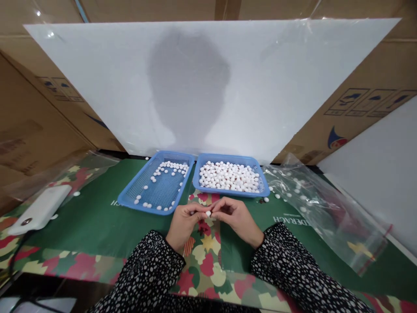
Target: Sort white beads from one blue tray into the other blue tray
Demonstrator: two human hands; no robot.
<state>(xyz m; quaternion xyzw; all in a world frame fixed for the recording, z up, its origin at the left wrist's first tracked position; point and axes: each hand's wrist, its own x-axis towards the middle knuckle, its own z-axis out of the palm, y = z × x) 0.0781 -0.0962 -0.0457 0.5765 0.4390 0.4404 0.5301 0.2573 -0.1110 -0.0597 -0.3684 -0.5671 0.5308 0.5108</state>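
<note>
My left hand [185,222] and my right hand [237,217] meet in front of me over the patterned cloth, fingertips pinched together on one small white bead [208,213]. Both wrists are in black sleeves with white dots. Just beyond the hands stand two blue mesh baskets side by side. The left basket [130,196] holds scattered white beads, mostly along its far edge. The right basket [263,184] is nearly covered with white beads.
A clear plastic bag [329,213] with several loose beads lies at the right. A white device [41,208] with a cable sits at the left. A few stray beads lie on the green cloth [97,226]. A white board [208,87] and cardboard boxes stand behind.
</note>
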